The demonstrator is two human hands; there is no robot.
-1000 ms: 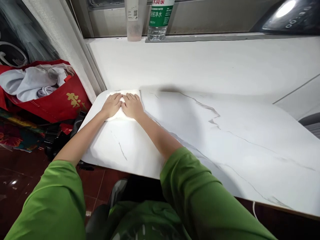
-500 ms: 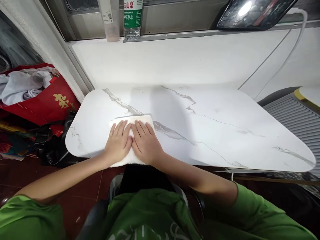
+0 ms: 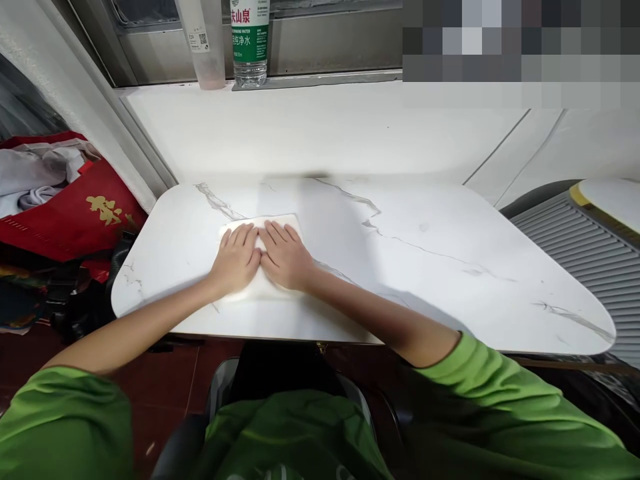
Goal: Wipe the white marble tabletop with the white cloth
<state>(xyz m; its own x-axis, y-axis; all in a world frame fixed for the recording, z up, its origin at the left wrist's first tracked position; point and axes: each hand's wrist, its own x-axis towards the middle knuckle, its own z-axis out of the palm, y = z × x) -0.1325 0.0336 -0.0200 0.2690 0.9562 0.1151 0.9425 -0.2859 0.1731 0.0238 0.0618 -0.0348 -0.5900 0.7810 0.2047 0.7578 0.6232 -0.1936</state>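
A white cloth (image 3: 265,285) lies flat on the white marble-patterned tabletop (image 3: 430,287), left of its middle. My left hand (image 3: 237,259) rests palm down on the cloth's left part, fingers stretched out. Beside it, my right hand (image 3: 285,257) presses flat on the cloth's right part, its fingers also extended. The thumbs meet or nearly meet in the middle. Both hands cover much of the cloth; its far edge and near edge show around them.
On the window ledge behind stand a clear plastic cup (image 3: 207,53) and a water bottle (image 3: 250,50). A red bag (image 3: 75,213) with fabric inside sits at the left. To the right is a grey ribbed surface (image 3: 565,247). The upper right corner is blurred out.
Both hands and the cloth have slid away from the table's near edge, toward the wall. The cloth, which reached that edge before, now lies wholly on the tabletop. The view has shifted slightly.
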